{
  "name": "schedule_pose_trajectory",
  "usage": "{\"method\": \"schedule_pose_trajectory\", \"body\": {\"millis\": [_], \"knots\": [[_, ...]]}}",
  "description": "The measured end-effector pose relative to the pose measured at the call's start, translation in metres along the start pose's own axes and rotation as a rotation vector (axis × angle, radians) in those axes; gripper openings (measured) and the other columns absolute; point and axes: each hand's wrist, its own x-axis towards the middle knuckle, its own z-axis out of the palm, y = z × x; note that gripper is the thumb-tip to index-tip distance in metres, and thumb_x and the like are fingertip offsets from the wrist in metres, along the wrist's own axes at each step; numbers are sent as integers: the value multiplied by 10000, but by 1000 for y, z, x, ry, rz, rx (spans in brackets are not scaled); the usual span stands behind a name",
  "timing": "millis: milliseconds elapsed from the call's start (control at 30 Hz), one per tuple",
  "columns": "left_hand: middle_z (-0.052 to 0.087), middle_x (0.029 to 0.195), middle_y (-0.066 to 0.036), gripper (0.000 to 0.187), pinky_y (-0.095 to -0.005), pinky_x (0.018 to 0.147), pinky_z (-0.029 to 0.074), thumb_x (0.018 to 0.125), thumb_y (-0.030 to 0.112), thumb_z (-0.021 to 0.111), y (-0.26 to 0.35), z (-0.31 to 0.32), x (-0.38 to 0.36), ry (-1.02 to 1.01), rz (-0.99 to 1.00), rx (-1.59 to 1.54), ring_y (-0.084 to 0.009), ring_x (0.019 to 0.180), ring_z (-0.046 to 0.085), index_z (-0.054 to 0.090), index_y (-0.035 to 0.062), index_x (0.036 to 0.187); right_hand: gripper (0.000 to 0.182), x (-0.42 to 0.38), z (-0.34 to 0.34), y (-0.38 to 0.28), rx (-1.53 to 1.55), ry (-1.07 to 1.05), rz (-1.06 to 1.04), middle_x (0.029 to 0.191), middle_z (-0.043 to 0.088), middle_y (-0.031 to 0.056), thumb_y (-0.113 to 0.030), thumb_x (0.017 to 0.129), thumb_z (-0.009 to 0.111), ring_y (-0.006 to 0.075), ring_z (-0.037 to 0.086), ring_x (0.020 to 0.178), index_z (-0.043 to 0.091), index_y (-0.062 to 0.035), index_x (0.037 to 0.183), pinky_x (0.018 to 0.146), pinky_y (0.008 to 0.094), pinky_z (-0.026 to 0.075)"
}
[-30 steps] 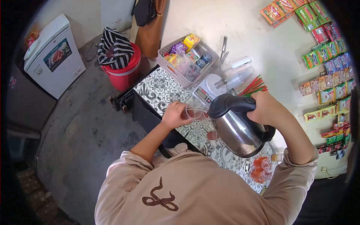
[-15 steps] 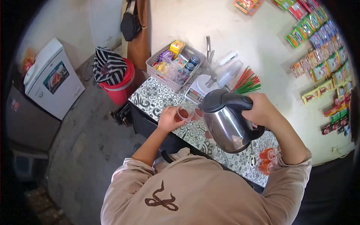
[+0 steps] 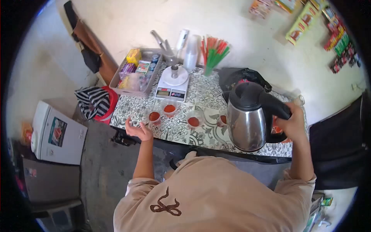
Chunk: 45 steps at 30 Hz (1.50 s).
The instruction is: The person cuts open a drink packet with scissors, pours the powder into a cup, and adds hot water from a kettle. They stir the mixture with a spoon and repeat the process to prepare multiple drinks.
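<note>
My right hand (image 3: 292, 121) is closed round the black handle of a steel electric kettle (image 3: 247, 125), held upright over the right part of the table. My left hand (image 3: 140, 130) is empty, fingers apart, just off the table's front edge. Nearest to it stands a clear plastic cup (image 3: 154, 117) with dark red-orange contents, and a second cup (image 3: 169, 108) is close behind. Another cup (image 3: 194, 121) sits mid-table. The kettle partly covers a further cup (image 3: 222, 120). Behind the kettle's handle some orange-red cups show only in part.
A white kitchen scale (image 3: 171, 92) with a small metal cup on it stands beside a basket (image 3: 135, 93) of packets. Red and green straws (image 3: 211, 58), stacked clear cups (image 3: 191, 56) and a black plastic bag (image 3: 232, 75) line the wall. A red bin (image 3: 112, 104) is left of the table.
My left hand has let go of the cup and drawn back with its fingers opened. The kettle has moved right over the table, still in my right hand. My view has turned.
</note>
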Motion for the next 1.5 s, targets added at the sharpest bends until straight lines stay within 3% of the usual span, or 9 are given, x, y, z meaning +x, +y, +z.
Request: {"method": "schedule_pose_trajectory", "body": {"millis": [300, 433, 600, 700, 833, 1067, 1267, 1400, 1500], "knots": [[355, 1209, -175, 518, -420, 971, 263, 834, 160, 531, 155, -5, 6, 2, 383, -466, -274, 1102, 354, 267, 10, 1253, 189, -59, 20, 151, 284, 275, 122, 589, 495, 3, -54, 556, 613, 68, 444, 550, 589, 10, 733, 523, 217, 358], [382, 1155, -179, 459, -457, 943, 271, 735, 173, 608, 198, 7, -16, -136, 532, -590, -303, 1036, 379, 373, 27, 1101, 174, -65, 13, 172, 433, 329, 179, 580, 490, 5, -45, 550, 612, 71, 442, 545, 585, 7, 714, 518, 222, 356], [478, 1181, -142, 636, -514, 944, 266, 648, 304, 706, 269, 28, -27, -1037, 482, -288, -316, 1086, 432, 441, 61, 1172, 152, -68, 9, 193, 299, 264, 66, 544, 485, 24, -49, 543, 623, 85, 451, 513, 571, 6, 675, 496, 233, 367], [484, 1218, -122, 701, -526, 934, 288, 661, 344, 684, 290, 50, -42, -1098, 614, 56, -315, 1144, 433, 411, 128, 1269, 151, -68, 20, 196, 313, 288, 10, 521, 471, 47, -61, 536, 625, 97, 442, 473, 549, 1, 651, 475, 242, 371], [488, 1228, -142, 719, -573, 910, 309, 681, 414, 672, 280, 80, -50, -1369, 446, 162, -319, 1125, 478, 404, 173, 1304, 161, -72, 32, 213, 279, 275, -14, 521, 473, 41, -60, 529, 625, 96, 442, 474, 558, 4, 661, 465, 249, 373], [505, 1172, -175, 725, -512, 907, 358, 672, 393, 681, 279, 85, -38, -1314, 321, 326, -343, 1081, 497, 413, 95, 1275, 156, -75, 47, 227, 372, 278, -18, 518, 486, 47, -59, 532, 626, 104, 457, 472, 562, 5, 660, 466, 247, 377], [318, 1330, -260, 785, -489, 1008, 266, 672, 245, 726, 285, 78, -38, -1090, 448, -182, -413, 1219, 310, 328, 11, 1307, 246, -70, 40, 232, 342, 94, -29, 521, 515, 62, -98, 574, 663, 176, 522, 457, 567, 3, 777, 477, 268, 406], [242, 1395, -199, 937, -447, 1013, 263, 642, 266, 780, 303, 64, -48, -1185, 225, -538, -347, 1275, 265, 230, 19, 1359, 537, -48, 10, 192, 133, 208, -348, 1062, 515, 182, -229, 584, 730, 333, 504, 990, 531, -43, 1047, 792, 417, 429], [141, 1429, -195, 1229, -471, 1026, 222, 533, 396, 834, 321, 60, -65, -1361, 42, -701, -333, 1310, 192, 50, -3, 1391, 553, -20, 4, 154, 35, -41, -434, 1222, 391, 185, -312, 584, 738, 389, 366, 1129, 553, -86, 1053, 887, 493, 360]]}}
